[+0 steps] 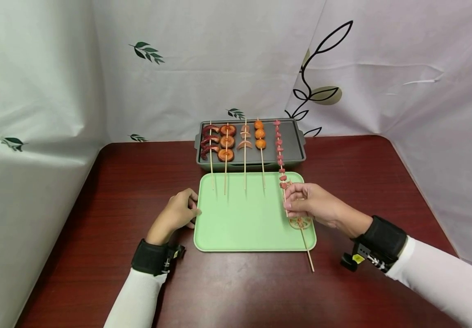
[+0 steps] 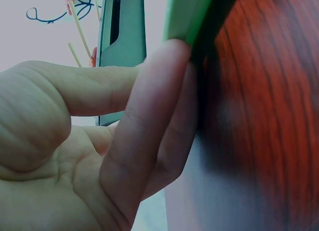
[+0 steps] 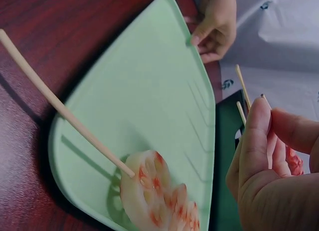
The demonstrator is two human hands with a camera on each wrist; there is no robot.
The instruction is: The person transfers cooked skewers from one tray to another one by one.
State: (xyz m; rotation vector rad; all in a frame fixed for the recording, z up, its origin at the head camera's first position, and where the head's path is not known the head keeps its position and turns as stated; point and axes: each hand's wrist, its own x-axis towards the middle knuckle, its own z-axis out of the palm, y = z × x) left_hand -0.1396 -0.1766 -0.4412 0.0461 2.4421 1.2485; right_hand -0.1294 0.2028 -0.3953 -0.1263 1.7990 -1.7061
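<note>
Over the tray [image 1: 236, 228], skewer [image 1: 281, 157] points grillward.

lotus slice [image 1: 300, 222] part hid by right hand [image 1: 314, 205] | skewer grip unclear

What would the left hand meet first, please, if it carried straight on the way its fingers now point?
The left hand points right and already touches the green tray at its left edge, so the tray's rim comes first; beyond that lies bare tray surface.
</note>
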